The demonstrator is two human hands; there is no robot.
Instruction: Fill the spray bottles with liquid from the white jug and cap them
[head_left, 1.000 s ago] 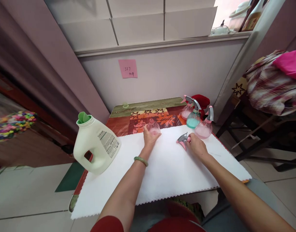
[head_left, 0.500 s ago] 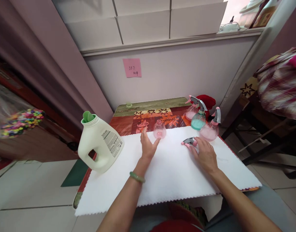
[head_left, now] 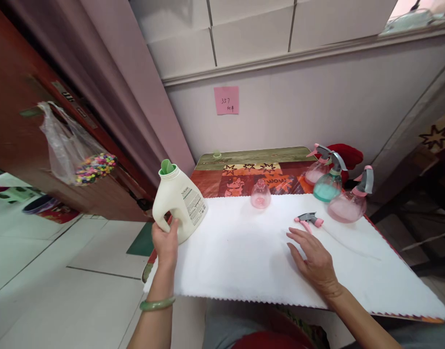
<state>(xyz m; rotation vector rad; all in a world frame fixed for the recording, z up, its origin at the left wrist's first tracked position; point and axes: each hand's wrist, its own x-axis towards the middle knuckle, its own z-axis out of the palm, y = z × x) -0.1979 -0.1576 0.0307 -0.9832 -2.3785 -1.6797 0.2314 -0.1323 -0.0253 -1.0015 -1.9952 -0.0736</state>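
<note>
Detergent jug [head_left: 179,201], cream with a green spout, stands left of centre at the tabletop's [head_left: 244,252] left edge. Left hand [head_left: 166,242] touches its lower side, fingers curled against the base, forearm rising from the bottom edge. Right hand [head_left: 314,257] lies flat with fingers spread on the white cover, right of centre, near a loose spray trigger [head_left: 308,220].

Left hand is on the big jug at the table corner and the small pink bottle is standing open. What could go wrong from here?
1. The white jug stands uncapped at the table's edge; the left hand grips only its lower handle side, so it could tip and spill.
2. The open pink bottle is small and light; a knock might topple it.
3. The loose sprayer head lies just beyond the right hand and could get swept aside.
</note>
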